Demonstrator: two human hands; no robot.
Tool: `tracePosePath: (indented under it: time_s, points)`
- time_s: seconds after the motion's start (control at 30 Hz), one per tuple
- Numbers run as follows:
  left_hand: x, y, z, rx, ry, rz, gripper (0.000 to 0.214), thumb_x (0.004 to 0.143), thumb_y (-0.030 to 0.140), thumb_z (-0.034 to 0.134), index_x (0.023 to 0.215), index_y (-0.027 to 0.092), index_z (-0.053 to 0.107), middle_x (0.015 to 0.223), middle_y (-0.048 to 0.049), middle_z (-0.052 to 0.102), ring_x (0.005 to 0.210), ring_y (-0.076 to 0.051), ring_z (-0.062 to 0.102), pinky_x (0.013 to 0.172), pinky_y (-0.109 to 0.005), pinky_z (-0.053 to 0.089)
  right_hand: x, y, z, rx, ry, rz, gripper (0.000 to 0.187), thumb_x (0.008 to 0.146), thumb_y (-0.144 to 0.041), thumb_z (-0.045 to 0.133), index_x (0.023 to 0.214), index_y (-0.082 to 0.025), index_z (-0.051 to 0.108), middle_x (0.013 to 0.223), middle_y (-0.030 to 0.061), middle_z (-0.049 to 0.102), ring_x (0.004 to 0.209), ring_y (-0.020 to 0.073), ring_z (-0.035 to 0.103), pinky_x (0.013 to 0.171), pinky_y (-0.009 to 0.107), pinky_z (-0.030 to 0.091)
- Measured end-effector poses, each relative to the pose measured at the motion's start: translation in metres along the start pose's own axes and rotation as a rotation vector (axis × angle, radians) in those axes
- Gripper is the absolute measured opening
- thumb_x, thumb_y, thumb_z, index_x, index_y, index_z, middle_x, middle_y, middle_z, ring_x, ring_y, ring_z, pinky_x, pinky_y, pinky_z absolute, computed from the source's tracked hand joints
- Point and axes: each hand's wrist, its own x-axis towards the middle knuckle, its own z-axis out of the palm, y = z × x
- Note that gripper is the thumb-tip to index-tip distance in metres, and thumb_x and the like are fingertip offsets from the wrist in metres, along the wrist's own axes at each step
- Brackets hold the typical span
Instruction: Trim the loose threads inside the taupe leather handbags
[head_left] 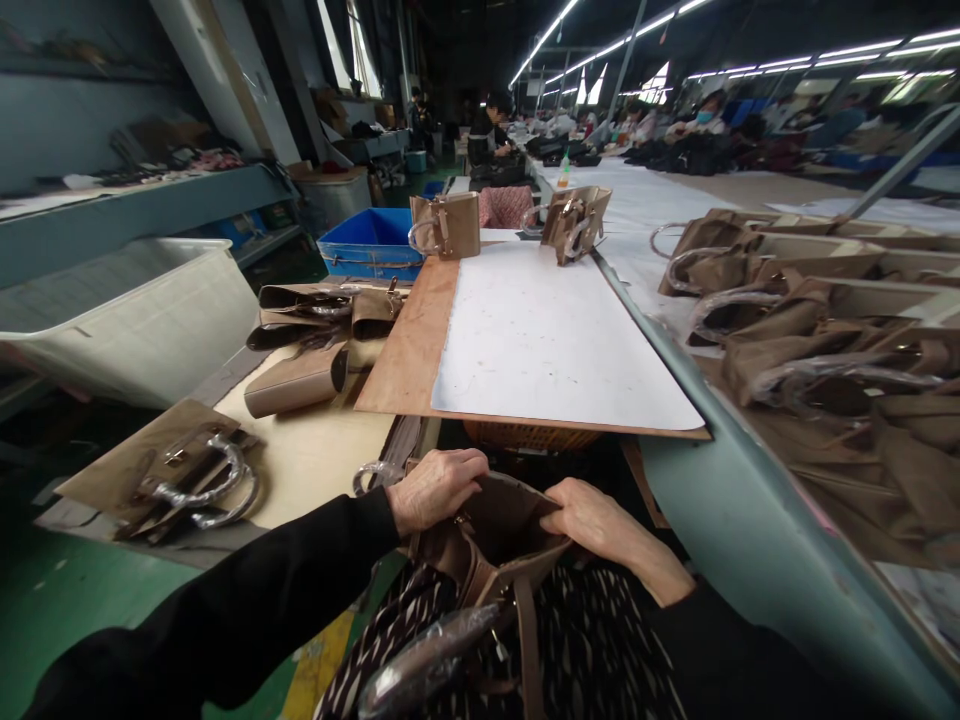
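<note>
A brown handbag (517,510) rests on my lap with its mouth spread apart. My left hand (439,488) is closed over the bag's left rim, fingers curled at the edge. On the opposite side, my right hand (600,525) pinches the right rim, its fingertips partly inside. A plastic-wrapped handle (431,660) hangs down the near side of the bag, beside a brown strap (529,650). Another wrapped handle (375,476) shows just left of my left hand. The bag's bottom is hidden.
Ahead is a white-topped board (555,340), with two finished-looking handbags (457,225) (576,222) at its far end. More bags (300,380) lie on the left table, and several are piled (825,370) at right. A blue bin (371,240) and a pale tub (142,320) stand left.
</note>
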Motion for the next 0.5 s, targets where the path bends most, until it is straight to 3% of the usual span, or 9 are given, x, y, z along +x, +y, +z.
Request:
tracePosePath:
  time_s: [0.27,0.5]
  points:
    - [0.012,0.008,0.003,-0.061,-0.025,-0.069,0.014,0.08,0.013,0.045,0.089,0.018,0.054,0.09,-0.0012,0.058,0.08,-0.013,0.054,0.071,-0.022,0.04,-0.005,-0.009,-0.003,0.014,0.003,0.009,0.014,0.062,-0.022,0.049,0.064,-0.015,0.061,0.061,0.0018,0.059,0.054,0.0132,0.052,0.05,0.023,0.03]
    - [0.021,0.012,0.009,-0.09,-0.015,-0.109,0.006,0.076,0.012,0.047,0.074,0.016,0.051,0.078,-0.0005,0.055,0.069,-0.012,0.05,0.064,-0.021,0.038,-0.009,-0.01,-0.005,0.017,0.005,0.026,0.012,0.061,-0.023,0.05,0.064,-0.016,0.059,0.061,0.0023,0.059,0.056,0.0147,0.054,0.051,0.023,0.03]
